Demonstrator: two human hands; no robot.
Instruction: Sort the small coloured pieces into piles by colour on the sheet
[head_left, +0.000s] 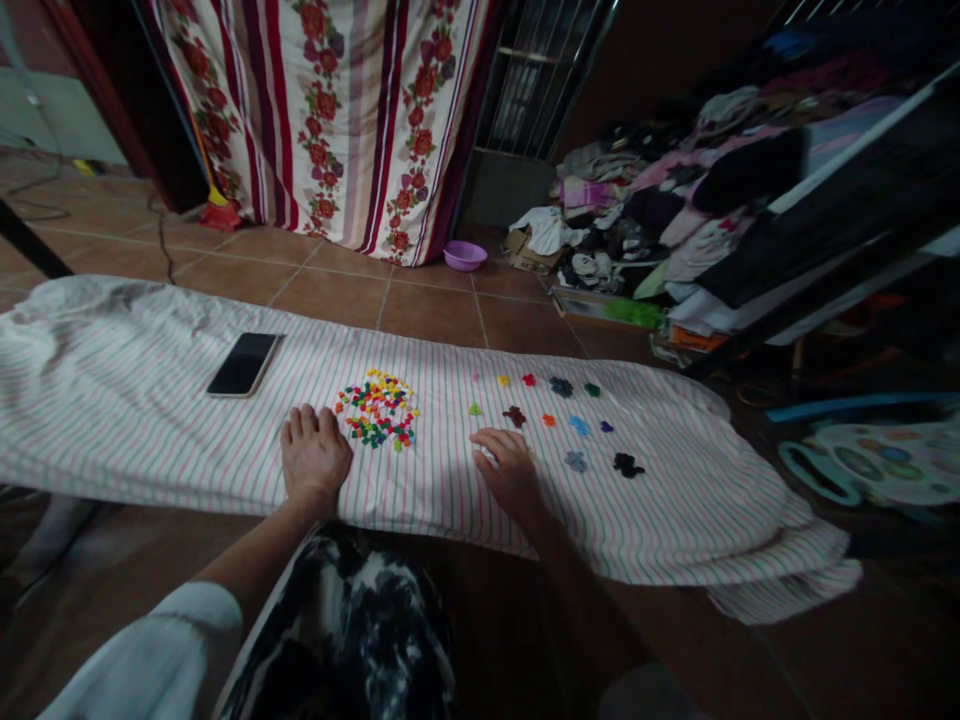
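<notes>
My left hand (315, 450) lies flat on the striped cloth (187, 450), fingers stretched out, just left of a mixed heap of tiny coloured pieces (379, 408). To the right, my right hand (510, 470) hovers low over or rests on the cloth, its fingers bent and the thumb apart from them. A pale spot shows between thumb and fingers, but I cannot tell whether it is a piece or cloth. Beyond that hand sit small single-colour groups, among them a brown group (514, 416), a light blue group (578, 425), a grey group (576, 461) and a black group (628, 465).
A phone (244, 364) lies on the cloth at the left. Behind the covered surface, a purple basin (465, 256) stands on the tiled floor before a flowered curtain (322, 120). Heaped clothes (645, 190) fill the back right. A red broom (219, 213) leans at the left.
</notes>
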